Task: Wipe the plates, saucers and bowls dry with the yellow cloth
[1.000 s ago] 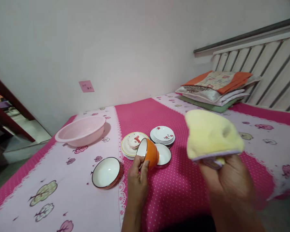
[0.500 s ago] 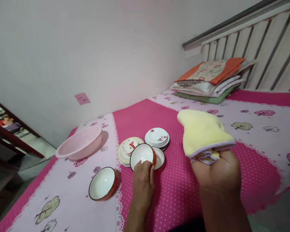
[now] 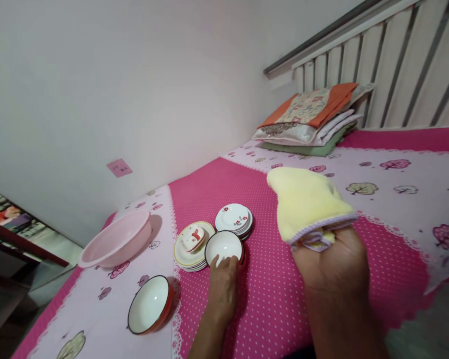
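Lower left of the frame: round, dark-rimmed orange bowl with white inside. Lower centre: round, white-lined, dark-rimmed bowl under left hand, fingers over near rim, thumb hidden, tightness of grip impossible to tell. Seemingly settling it; calls next for a level release. Right of centre: folded yellow plush cloth, clasped in right hand.

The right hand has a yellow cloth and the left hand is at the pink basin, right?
Not quite: the left hand is at a bowl near the flowery plates, not the pink basin. The head view shows it. The right hand does have a yellow cloth.
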A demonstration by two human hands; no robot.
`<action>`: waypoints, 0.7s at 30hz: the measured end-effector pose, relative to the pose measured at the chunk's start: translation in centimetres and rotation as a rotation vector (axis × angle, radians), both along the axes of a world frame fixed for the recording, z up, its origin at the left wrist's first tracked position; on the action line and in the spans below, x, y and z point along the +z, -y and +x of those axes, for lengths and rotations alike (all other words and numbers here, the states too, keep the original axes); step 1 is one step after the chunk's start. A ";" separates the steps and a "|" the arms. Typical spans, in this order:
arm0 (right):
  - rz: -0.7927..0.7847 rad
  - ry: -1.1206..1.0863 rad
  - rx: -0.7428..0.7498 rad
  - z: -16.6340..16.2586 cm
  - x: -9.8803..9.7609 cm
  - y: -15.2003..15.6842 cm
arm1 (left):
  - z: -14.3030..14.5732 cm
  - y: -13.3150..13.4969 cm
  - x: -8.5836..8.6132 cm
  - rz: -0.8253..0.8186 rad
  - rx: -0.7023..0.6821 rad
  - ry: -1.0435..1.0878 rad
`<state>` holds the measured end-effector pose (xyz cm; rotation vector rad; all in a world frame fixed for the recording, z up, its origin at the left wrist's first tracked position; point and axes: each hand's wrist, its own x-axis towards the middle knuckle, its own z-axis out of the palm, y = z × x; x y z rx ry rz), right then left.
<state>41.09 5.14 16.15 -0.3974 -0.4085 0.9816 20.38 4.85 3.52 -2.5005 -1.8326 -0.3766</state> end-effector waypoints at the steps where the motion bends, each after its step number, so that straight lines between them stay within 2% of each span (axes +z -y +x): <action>1: -0.007 0.006 0.000 0.1 0.0 -0.1 | 0.0 0.0 0.0 -0.010 0.003 -0.004; 9: -0.070 -0.131 0.087 -0.6 -0.4 -0.3 | -0.6 -0.2 0.1 -0.032 0.007 0.090; 12: -0.085 -0.169 0.110 -1.0 -0.3 -0.3 | -0.9 0.5 -0.1 0.084 -0.001 0.244; 14: -0.099 -0.184 0.140 -1.3 -0.2 -0.3 | -1.5 2.1 -0.3 0.178 0.013 0.418; 15: -0.103 -0.188 0.149 -1.4 -0.2 -0.3 | -1.9 3.1 -0.5 0.208 0.051 0.520; 17: -0.107 -0.182 0.151 -1.7 -0.2 -0.3 | -3.3 5.5 -1.1 0.196 0.211 0.740; 20: -0.114 -0.158 0.151 -2.3 -0.4 -0.3 | -6.5 8.6 -2.8 0.123 0.575 1.173; 21: -0.123 -0.149 0.162 -2.5 -0.6 -0.2 | -7.9 9.3 -3.3 0.146 0.698 1.351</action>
